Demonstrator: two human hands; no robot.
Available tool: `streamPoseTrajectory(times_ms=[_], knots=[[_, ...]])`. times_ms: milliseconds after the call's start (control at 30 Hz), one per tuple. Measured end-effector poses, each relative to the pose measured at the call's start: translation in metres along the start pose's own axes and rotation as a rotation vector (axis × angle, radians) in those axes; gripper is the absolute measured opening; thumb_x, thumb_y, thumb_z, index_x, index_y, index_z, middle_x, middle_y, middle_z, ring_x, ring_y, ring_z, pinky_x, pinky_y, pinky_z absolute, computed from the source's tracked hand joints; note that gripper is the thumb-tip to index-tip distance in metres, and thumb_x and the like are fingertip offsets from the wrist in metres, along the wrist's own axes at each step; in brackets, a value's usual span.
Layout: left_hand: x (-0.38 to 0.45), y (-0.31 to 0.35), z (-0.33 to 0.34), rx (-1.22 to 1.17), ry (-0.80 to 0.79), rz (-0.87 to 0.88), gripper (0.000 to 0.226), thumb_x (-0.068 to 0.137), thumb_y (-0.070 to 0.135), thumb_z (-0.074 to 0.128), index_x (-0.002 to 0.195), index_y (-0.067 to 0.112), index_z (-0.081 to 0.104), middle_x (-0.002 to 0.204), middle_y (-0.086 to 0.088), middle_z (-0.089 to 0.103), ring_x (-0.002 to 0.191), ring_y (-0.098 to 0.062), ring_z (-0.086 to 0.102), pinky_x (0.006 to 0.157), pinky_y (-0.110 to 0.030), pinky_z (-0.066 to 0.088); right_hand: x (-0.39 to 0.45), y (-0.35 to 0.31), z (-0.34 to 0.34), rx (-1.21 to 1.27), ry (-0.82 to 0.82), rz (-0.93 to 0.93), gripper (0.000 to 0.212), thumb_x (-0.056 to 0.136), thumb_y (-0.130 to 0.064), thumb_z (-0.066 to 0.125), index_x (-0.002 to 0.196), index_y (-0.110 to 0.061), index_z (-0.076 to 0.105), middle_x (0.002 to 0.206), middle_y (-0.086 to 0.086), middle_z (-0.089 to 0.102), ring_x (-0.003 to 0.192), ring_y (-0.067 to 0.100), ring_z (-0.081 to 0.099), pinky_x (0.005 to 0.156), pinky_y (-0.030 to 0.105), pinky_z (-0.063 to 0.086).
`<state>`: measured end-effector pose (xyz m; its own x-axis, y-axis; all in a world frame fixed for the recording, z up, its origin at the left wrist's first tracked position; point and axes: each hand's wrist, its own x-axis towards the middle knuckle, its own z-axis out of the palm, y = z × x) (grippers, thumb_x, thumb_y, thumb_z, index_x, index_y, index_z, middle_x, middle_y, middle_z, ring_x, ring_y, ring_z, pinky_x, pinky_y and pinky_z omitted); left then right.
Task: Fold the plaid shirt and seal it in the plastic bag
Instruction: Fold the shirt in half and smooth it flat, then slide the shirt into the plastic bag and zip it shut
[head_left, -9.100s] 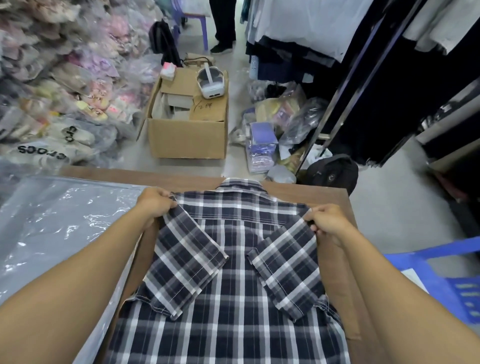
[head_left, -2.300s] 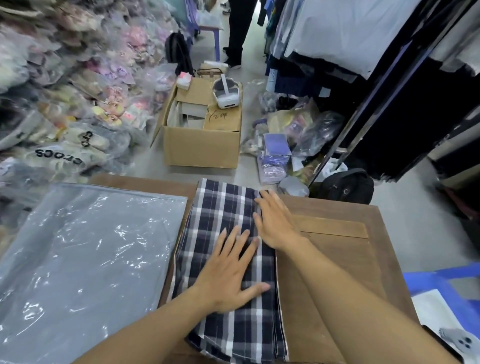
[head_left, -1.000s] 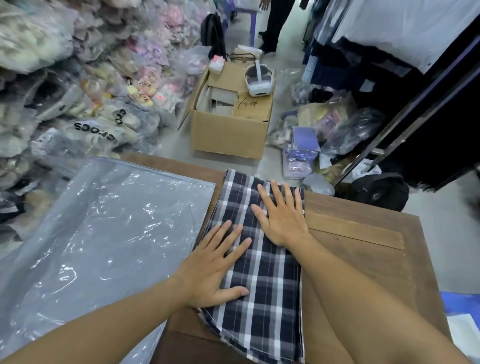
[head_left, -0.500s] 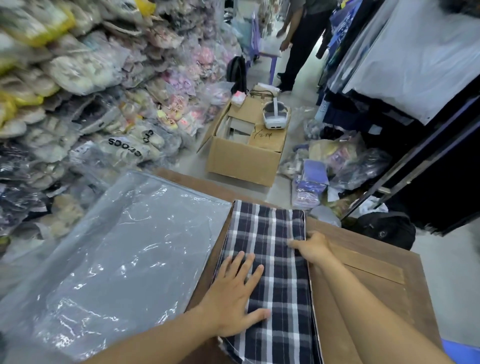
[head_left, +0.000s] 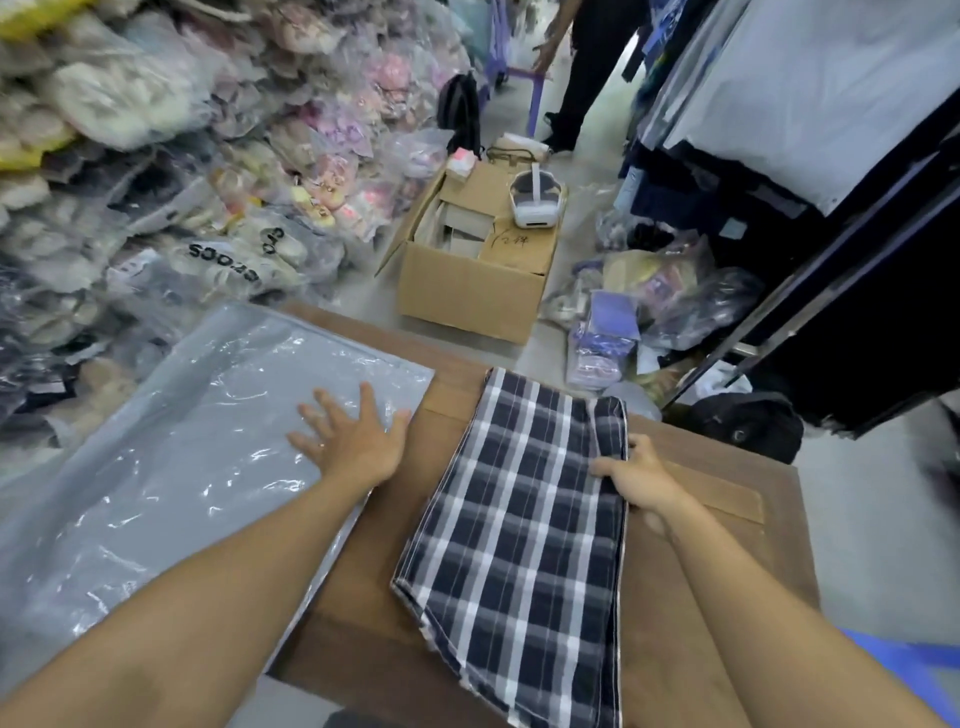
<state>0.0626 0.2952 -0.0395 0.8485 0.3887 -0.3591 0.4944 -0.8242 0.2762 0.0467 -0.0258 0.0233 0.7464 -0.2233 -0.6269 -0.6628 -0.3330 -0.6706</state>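
Wooden table (head_left: 363, 613), right hand (head_left: 641, 475) gripping plaid shirt (head_left: 524, 530), left hand (head_left: 353, 441) on plastic bag (head_left: 156, 457)

Shirt (head_left: 519, 519) bottom corner cut off.

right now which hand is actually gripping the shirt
The right hand: its fingers curl around the right edge of the folded plaid shirt. The left hand lies flat, fingers spread, on the plastic bag beside it.
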Motion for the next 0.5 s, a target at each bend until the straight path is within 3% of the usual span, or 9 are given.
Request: streamPoseTrajectory(times_ms=[100, 200, 267, 400, 500], knots=[[-0.009, -0.008, 0.009, 0.107, 0.009, 0.159, 0.082, 0.085, 0.08, 0.028, 0.152, 0.037, 0.009, 0.162, -0.022, -0.012, 0.147, -0.044, -0.016, 0.113, -0.065, -0.007, 0.0, 0.004, -0.013, -0.06, -0.047, -0.028, 0.043, 0.093, -0.004, 0.065, 0.125, -0.017, 0.039, 0.105, 0.013, 0.066, 0.087, 0.029, 0.07, 0.07, 0.044, 0.06], [-0.016, -0.025, 0.003, 0.103, -0.027, 0.342, 0.079, 0.083, 0.079, 0.031, 0.152, 0.042, 0.014, 0.165, -0.013, -0.011, 0.149, -0.037, -0.016, 0.115, -0.058, -0.012, 0.004, 0.007, -0.034, -0.151, -0.153, -0.058, 0.04, 0.091, -0.003, 0.068, 0.121, -0.017, 0.045, 0.108, 0.019, 0.07, 0.093, 0.039, 0.072, 0.08, 0.052, 0.06], [-0.022, -0.04, -0.004, 0.074, -0.05, 0.474, 0.077, 0.08, 0.078, 0.026, 0.147, 0.041, 0.03, 0.166, -0.008, -0.002, 0.151, -0.031, -0.012, 0.118, -0.053, -0.011, 0.005, 0.008, -0.05, -0.219, -0.238, -0.081, 0.038, 0.091, 0.0, 0.067, 0.119, -0.017, 0.048, 0.109, 0.021, 0.071, 0.096, 0.04, 0.072, 0.085, 0.054, 0.058], [-0.036, -0.062, -0.017, 0.03, -0.023, 0.607, 0.059, 0.087, 0.075, 0.027, 0.107, 0.029, 0.058, 0.156, -0.009, 0.03, 0.148, -0.026, 0.014, 0.12, -0.047, 0.005, 0.007, 0.005, -0.075, -0.453, -0.397, -0.141, 0.036, 0.088, 0.003, 0.067, 0.114, -0.02, 0.055, 0.111, 0.019, 0.07, 0.103, 0.04, 0.068, 0.093, 0.055, 0.054], [-0.05, -0.066, -0.015, 0.067, 0.171, 0.592, 0.057, 0.086, 0.076, 0.032, 0.074, 0.022, 0.05, 0.12, -0.005, 0.054, 0.115, -0.026, 0.045, 0.105, -0.042, 0.029, 0.007, -0.002, -0.077, -0.689, -0.431, -0.188, 0.039, 0.084, -0.008, 0.069, 0.112, -0.032, 0.056, 0.116, 0.004, 0.069, 0.111, 0.029, 0.066, 0.099, 0.047, 0.051]])
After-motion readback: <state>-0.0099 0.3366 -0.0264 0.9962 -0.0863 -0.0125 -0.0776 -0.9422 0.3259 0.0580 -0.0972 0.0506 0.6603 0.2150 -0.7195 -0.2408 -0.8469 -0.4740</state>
